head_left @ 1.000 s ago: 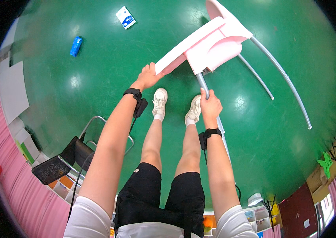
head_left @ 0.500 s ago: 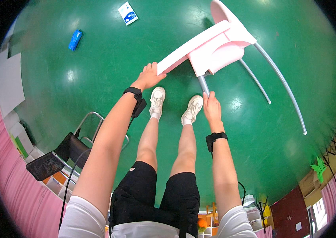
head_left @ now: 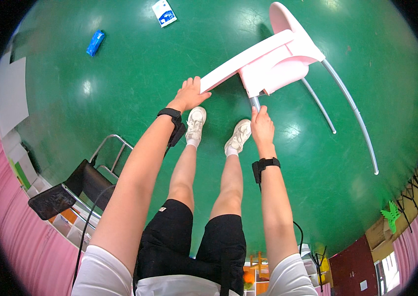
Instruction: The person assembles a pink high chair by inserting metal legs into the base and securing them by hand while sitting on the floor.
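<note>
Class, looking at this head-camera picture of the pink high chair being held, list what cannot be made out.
- Left hand: palm side hidden against the high chair tray edge.
- Right hand: grip covers part of the metal leg.
- Blue packet on the floor: too small to identify.

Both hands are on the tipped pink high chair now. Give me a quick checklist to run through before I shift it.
1. Left hand on the pink tray edge: ok, fingers rest over its end.
2. Right hand grip on the grey leg tube: ok, closed around it just under the seat.
3. High chair attitude: not ok, tilted, its legs sticking out sideways.
4. Feet: white shoes directly below the seat, not ok.
5. Floor ahead: blue packet and white packet lie apart, ok.
6. Leg joint locked: cannot tell.
</note>
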`<state>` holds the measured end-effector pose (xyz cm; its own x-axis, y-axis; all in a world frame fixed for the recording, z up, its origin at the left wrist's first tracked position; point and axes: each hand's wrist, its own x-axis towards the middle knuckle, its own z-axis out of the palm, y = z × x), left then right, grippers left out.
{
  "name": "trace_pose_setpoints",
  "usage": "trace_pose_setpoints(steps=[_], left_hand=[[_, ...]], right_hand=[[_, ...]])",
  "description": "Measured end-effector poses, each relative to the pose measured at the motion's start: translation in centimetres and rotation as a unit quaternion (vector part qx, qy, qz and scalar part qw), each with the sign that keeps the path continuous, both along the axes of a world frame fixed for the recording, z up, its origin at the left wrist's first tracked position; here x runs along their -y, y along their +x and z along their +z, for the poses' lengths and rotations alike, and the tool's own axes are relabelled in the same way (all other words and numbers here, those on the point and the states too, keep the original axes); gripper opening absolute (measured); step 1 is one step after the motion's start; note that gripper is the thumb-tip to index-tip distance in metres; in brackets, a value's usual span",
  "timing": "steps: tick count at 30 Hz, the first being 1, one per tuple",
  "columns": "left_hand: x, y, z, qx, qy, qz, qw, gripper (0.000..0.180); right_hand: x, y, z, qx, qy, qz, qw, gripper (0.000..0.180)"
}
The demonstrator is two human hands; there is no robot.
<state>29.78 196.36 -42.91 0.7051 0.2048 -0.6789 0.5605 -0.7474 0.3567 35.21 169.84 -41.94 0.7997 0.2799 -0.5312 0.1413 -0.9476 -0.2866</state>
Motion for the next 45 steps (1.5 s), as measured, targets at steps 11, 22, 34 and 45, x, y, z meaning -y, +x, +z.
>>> trace_pose_setpoints(steps=[11, 22, 34, 45], left_hand=[[-0.1, -0.3, 0.0, 0.025, -0.003, 0.003, 1.0, 0.06], [0.0, 0.3, 0.5, 0.005, -0.009, -0.005, 1.0, 0.065], [-0.1, -0.4, 0.2, 0.026, -0.009, 0.011, 1.0, 0.059], [0.0, -0.2, 0.5, 0.02, -0.016, 0.01, 1.0, 0.058]], right_hand=[[-0.2, 0.3, -0.1, -0.02, 0.003, -0.012, 1.0, 0.04], [-2.0, 0.7, -0.1, 0.051, -0.027, -0.026, 0.998, 0.039], [-2.2, 0.4, -0.2, 0.05, -0.033, -0.019, 0.998, 0.039], [-2.3, 0.6, -0.2, 0.051, -0.027, -0.034, 0.998, 0.038]])
